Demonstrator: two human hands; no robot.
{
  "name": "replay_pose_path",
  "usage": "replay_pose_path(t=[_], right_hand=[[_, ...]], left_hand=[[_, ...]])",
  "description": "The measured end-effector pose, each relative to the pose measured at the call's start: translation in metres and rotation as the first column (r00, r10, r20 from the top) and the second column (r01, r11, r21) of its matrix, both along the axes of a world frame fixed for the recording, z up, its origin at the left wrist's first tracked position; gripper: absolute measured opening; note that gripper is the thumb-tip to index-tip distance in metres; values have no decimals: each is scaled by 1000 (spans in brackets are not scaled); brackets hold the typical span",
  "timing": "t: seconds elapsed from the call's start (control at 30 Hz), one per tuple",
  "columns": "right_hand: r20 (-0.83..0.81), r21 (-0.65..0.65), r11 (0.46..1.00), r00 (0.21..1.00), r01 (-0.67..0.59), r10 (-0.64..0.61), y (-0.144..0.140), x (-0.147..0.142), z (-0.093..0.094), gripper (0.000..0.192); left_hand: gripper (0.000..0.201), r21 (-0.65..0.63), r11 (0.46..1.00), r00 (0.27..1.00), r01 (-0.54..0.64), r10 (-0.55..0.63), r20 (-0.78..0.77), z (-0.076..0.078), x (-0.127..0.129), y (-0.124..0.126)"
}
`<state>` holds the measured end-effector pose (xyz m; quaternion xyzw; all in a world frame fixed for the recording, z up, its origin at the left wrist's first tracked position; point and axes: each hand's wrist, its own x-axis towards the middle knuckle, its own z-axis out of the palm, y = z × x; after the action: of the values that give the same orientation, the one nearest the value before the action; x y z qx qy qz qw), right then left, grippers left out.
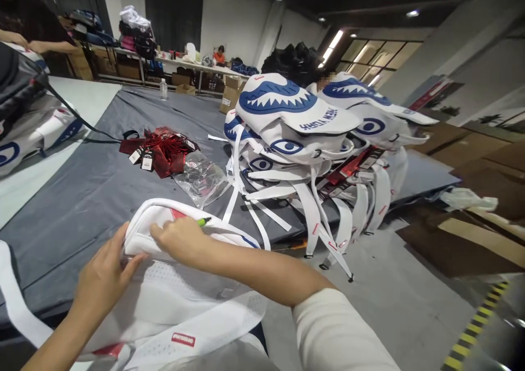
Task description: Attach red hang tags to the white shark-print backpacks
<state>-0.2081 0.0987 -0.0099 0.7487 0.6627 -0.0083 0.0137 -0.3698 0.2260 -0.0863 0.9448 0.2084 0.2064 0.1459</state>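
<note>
**Two hands working one white backpack at the near table edge**

The left hand (104,278) steadies the near-left rim of the white mesh-backed fabric backpack (172,283), fingers gripping it. The right hand (180,239) presses its top fold while pinching one green-tipped pen (204,221). Beyond lie one heap of red hang tags (162,149); farther right, one stack of shark-print backpacks (303,135), straps dangling.

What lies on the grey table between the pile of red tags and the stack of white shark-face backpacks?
In the head view, a crumpled clear plastic bag lies between the red tags and the backpack stack, on the grey table.
</note>
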Motion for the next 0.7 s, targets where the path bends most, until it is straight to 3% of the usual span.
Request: replay_pose_path(t=[0.17,0.3,0.4,0.47,0.53,0.63,0.7], right_hand=[[-77,13,979,976,-202,202,28,10,3,19],[22,-55,977,978,-207,208,6,12,8,29],[53,-244,966,993,-85,101,-28,14,8,27],[62,-298,954,998,40,-22,-51,17,8,25],[42,-272,956,994,113,-105,-72,22,13,25],[6,-112,953,959,283,-284,-105,40,22,26],[-47,-27,894,892,448,-449,-131,56,21,38]], left_hand=[[59,13,1000,998,-27,27,-50,6,-1,1],[59,27,999,999,-19,21,-49,7,-2,2],[60,-22,998,997,-60,59,-42,8,-2,1],[62,-65,995,995,-70,65,-69,9,-2,1],[63,-123,990,995,-70,60,-83,10,0,1],[60,-226,966,988,-127,103,-114,16,4,2],[62,-259,946,972,-194,149,-184,22,8,1]])
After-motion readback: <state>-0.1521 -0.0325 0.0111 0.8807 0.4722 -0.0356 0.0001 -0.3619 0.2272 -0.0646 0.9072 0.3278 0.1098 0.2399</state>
